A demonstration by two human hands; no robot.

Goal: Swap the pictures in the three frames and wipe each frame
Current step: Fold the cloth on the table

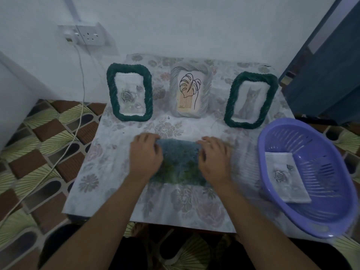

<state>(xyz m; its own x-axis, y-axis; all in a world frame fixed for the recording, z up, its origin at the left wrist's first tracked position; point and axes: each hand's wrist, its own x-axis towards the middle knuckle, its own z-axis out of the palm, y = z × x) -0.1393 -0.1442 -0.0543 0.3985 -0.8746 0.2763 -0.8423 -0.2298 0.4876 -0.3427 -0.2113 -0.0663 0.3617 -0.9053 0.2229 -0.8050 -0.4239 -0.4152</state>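
Three frames stand at the back of the table. The left green frame [129, 92] shows grey roses. A leaf drawing fills the middle silver frame [190, 90]. The right green frame [250, 99] holds a grey cat picture. A blue-green fuzzy cloth [179, 162] lies on the table in front of me. My left hand [145, 154] grips its left edge, fingers curled over the top corner. My right hand [213, 157] holds its right edge the same way.
A purple plastic basket [319, 215] sits at the table's right front corner with a rose picture [283, 176] lying inside. The floral tablecloth [109, 166] covers the small table. A wall socket [85, 35] with a white cable is at the left; a blue door [331, 71] stands right.
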